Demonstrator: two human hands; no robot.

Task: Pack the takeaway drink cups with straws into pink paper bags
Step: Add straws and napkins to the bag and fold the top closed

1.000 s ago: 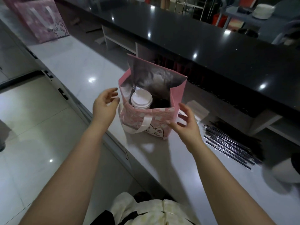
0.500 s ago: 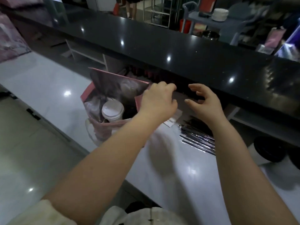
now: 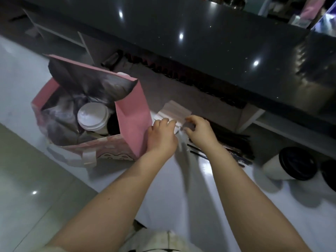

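A second ago our grips flanked the pink bag (image 3: 132, 124); now the left grip (image 3: 161, 137) and right grip (image 3: 199, 131) meet at the paper stack (image 3: 174, 110), fingers curled, though we cannot tell if either holds a sheet. The bag, white-lidded cup (image 3: 92, 115) inside, stands just left of the left grip, the straws (image 3: 234, 144) just right of the right; we judge the straw still unpacked.
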